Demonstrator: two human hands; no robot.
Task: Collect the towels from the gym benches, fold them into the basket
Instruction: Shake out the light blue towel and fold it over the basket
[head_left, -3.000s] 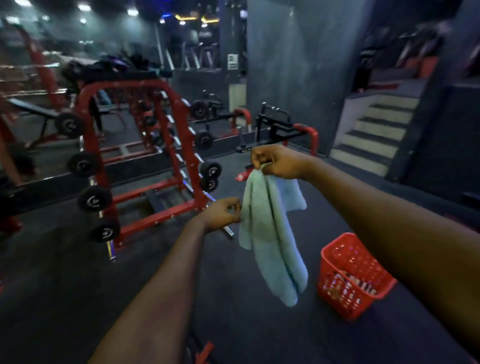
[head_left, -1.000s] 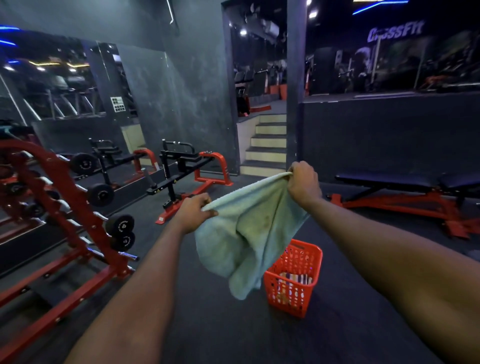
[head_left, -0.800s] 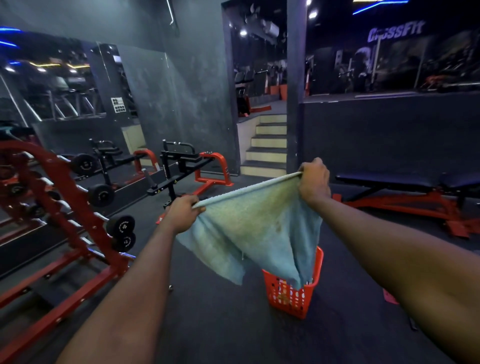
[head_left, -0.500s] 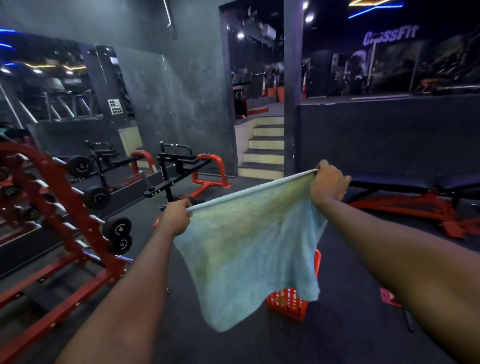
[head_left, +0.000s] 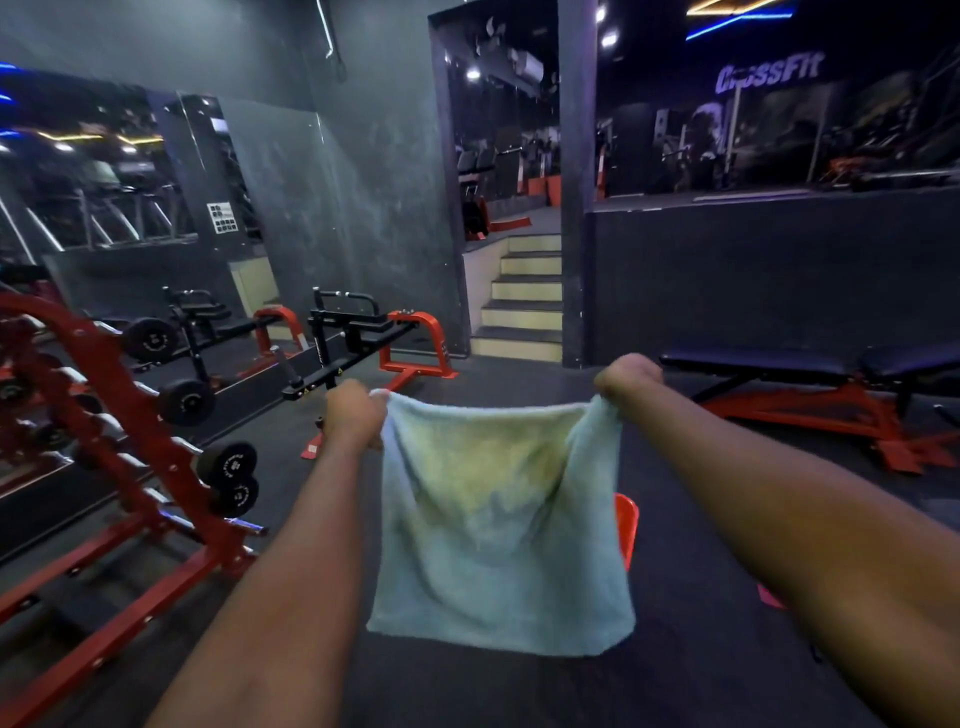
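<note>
Both arms out front. Left hand (head_left: 354, 415) fisted, fingers (head_left: 375, 415) clamped on top-left corner of light blue towel (head_left: 498, 525). Right hand (head_left: 626, 379) fisted too, fingers pinching top-right corner; fingertips themselves hidden behind knuckles and cloth.

Towel stretched betw. the two grips, top edge sagging slightly, rest hanging flat and open below fingers, yellowish stain across upper middle. Bottom edge free, off floor.

Red plastic basket (head_left: 626, 525) on dark floor (head_left: 691, 597), below and beyond right-hand fingers, nearly all hidden behind towel; only a strip of rim and wall visible at towel's right edge. Contents not visible.

Left of left-hand fingers: red weight rack (head_left: 135, 467) w/ black plates. Beyond left fingers: black-and-red machine (head_left: 363, 338). Right of right-hand fingers, well apart: dark padded gym bench (head_left: 800, 364) on red frame. Steps (head_left: 524, 296) far beyond, betw. both grips.
</note>
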